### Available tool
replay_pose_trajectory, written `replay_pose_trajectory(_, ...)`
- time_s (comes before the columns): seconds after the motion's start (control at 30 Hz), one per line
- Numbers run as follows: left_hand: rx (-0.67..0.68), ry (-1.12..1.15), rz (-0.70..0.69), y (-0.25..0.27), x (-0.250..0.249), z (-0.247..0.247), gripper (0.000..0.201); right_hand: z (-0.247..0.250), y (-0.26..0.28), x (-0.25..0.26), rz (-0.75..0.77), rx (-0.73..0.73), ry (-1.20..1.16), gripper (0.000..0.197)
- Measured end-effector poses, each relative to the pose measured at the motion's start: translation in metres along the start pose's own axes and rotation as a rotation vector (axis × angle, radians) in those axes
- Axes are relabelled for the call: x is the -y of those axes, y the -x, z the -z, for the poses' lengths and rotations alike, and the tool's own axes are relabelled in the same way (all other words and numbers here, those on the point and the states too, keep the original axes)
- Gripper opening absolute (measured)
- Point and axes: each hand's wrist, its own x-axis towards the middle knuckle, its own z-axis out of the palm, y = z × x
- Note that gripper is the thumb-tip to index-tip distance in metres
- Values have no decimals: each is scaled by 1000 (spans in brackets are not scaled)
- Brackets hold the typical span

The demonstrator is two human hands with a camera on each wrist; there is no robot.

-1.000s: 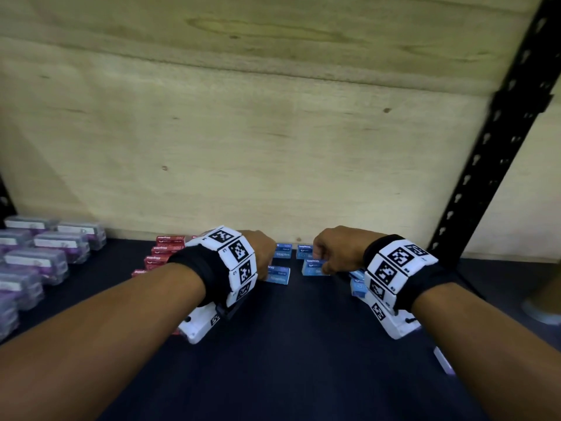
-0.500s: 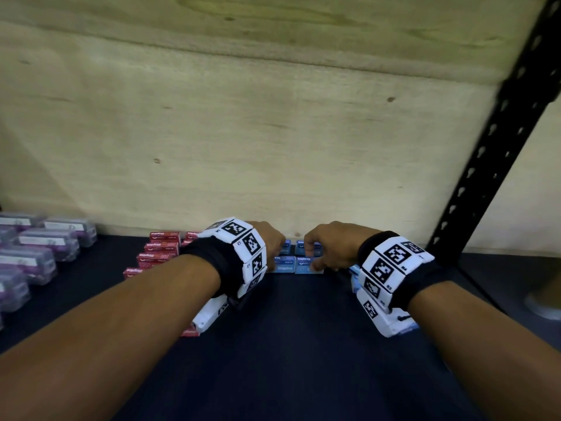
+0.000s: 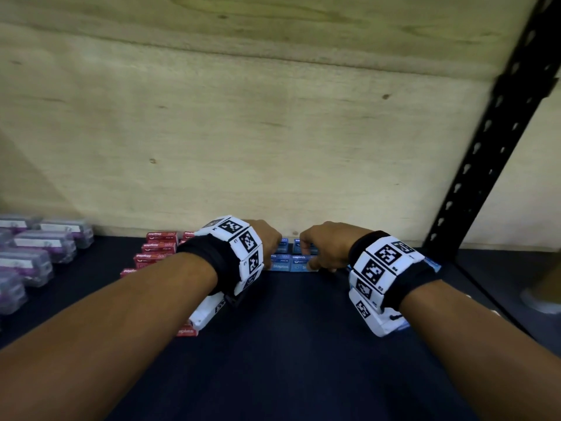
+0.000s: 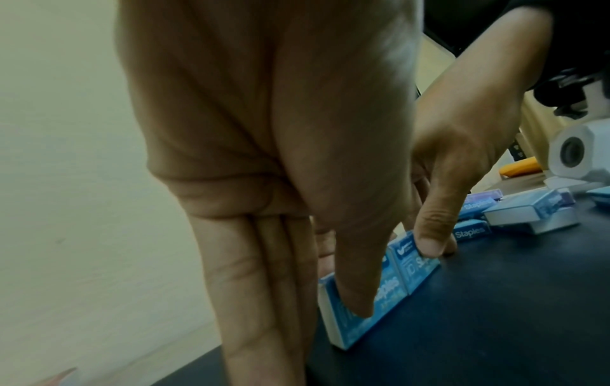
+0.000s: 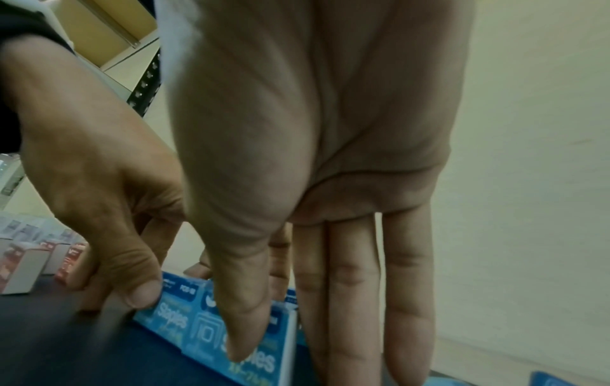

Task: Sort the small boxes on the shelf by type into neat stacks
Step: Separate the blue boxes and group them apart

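Observation:
Two blue staple boxes [image 3: 279, 265] [image 3: 299, 265] stand side by side on the dark shelf [image 3: 288, 344], in front of more blue boxes [image 3: 285, 240] by the back wall. My left hand [image 3: 268, 249] pinches the left box [image 4: 386, 295], thumb on its front face and straight fingers [image 4: 264, 313] behind it. My right hand [image 3: 318, 253] pinches the right box [image 5: 201, 331] the same way, thumb on the printed front. The two boxes touch end to end between the thumbs.
Red staple boxes [image 3: 158, 247] stand in rows left of the hands, one [image 3: 186, 331] under my left wrist. Clear purple-tinted boxes [image 3: 39, 247] fill the far left. Loose blue boxes [image 4: 528, 211] lie to the right. A black perforated post [image 3: 485, 147] and plywood wall [image 3: 243, 132] bound the shelf.
Both hands moved toward the back wall and closer together, bringing the two blue boxes from apart to side by side and touching.

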Motion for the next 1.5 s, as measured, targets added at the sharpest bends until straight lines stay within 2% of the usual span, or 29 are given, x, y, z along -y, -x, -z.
replay_pose_trajectory(0.2, -18, 2, 46, -4, 6, -3, 18, 2, 2, -8, -27, 8, -28, 27)
replay_pose_trajectory(0.43, 57, 10, 42, 2, 10, 5, 24, 0, 5, -16, -32, -3, -39, 32)
replay_pose_trajectory(0.63, 54, 28, 103, 13, 13, 17, 33, 20, 23, -53, -109, -60, -104, 30)
replay_pose_trajectory(0.73, -18, 41, 53, 21, 0, 33, 34, 23, 33, -78, -176, -63, -81, 28)
replay_pose_trajectory(0.9, -94, 210, -152, 22, -48, 48, 28, 15, 45, -104, -251, -16, -69, 25)
replay_pose_trajectory(1.03, -116, 223, -257, 10, -81, 44, 40, 6, 52, -114, -257, -12, -92, 26)
replay_pose_trajectory(1.2, -116, 228, -275, -3, -96, 38, 49, 0, 48, -117, -231, 34, -155, 27)
replay_pose_trajectory(1.4, -81, 305, -293, -8, -97, 30, 37, -7, 38, -113, -211, 89, -170, 33)
replay_pose_trajectory(1.5, -93, 321, -292, -9, -98, 29, 38, -7, 35, -114, -213, 87, -186, 33)
